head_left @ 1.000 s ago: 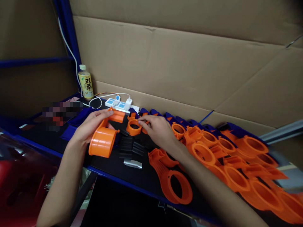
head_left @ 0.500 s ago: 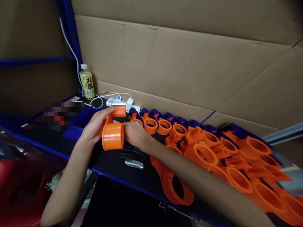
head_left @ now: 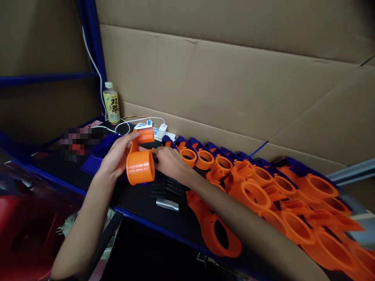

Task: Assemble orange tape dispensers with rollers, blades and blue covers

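My left hand (head_left: 117, 155) grips an orange plastic tape dispenser (head_left: 140, 168) by its back. The dispenser's round hub points down and towards me, and a pale strip runs along its upper end. Close against the hub's right side, my right hand (head_left: 169, 159) is closed with its fingers curled. Whatever those fingers hold is mostly hidden; something dark shows by the fingertips. Below the hands several black strips (head_left: 165, 188) and a silvery metal strip (head_left: 167, 205) lie on the dark tabletop (head_left: 137, 203).
Several orange dispensers (head_left: 254, 196) crowd the right side, with blue-and-orange ones (head_left: 206, 157) in a row behind. A drink bottle (head_left: 111, 104), a power strip (head_left: 158, 133) and white cables stand at the back left. Cardboard (head_left: 205, 86) walls the rear; a red stool-like object (head_left: 17, 234) is lower left.
The dispenser has turned slightly, showing more of its hub's right end. My right hand has shifted a little. The whole view has moved slightly.
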Demonstrator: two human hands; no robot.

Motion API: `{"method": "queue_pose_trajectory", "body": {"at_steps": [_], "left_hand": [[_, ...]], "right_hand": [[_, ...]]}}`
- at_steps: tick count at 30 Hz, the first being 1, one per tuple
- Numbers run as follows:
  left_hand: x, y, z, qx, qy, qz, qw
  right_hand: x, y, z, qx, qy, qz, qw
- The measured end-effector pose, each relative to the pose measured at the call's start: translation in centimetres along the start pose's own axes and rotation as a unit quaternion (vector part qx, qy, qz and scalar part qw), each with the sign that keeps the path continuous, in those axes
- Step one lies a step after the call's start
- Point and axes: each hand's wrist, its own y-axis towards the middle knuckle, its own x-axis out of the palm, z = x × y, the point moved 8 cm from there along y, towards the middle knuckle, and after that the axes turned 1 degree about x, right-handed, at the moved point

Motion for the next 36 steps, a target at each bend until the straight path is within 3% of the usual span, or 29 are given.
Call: {"method": "queue_pose_trajectory", "body": {"at_steps": [6, 10, 12, 15, 19, 26, 32, 36], "left_hand": [[-0.3, 0.3, -0.1, 0.027, 0.025, 0.024, 0.999], [0.9, 0.5, -1.4, 0.036, 0.041, 0.004, 0.998], [1.8, 0.4, -2.2, 0.029, 0.053, -0.011, 0.998], [2.9, 0.3, -3.3, 0.016, 0.076, -0.026, 0.997], [3.8, 0.2, -4.3, 0.007, 0.088, -0.04, 0.995], [3.7, 0.1, -4.7, 0.035, 0.133, -0.032, 0.99], [3.1, 0.2, -5.1, 0.058, 0.151, -0.024, 0.987], [3.6, 0.1, -4.9, 0.073, 0.133, -0.031, 0.988]], "right_hand": [[-5.8, -0.6, 5.0, 0.077, 0.051, 0.105, 0.99], [-9.3, -2.2, 4.8, 0.009, 0.145, 0.184, 0.972], [-9.4, -2.8, 3.5, -0.04, 0.128, 0.173, 0.976], [-8.4, -3.3, 2.3, -0.056, 0.091, 0.158, 0.982], [-7.3, -3.6, 2.3, -0.052, 0.085, 0.205, 0.974], [-6.5, -4.3, 2.7, -0.043, 0.158, 0.3, 0.94], [-6.1, -5.1, 1.2, -0.12, 0.153, 0.33, 0.924], [-6.4, -5.5, 1.6, -0.108, 0.202, 0.355, 0.906]]}}
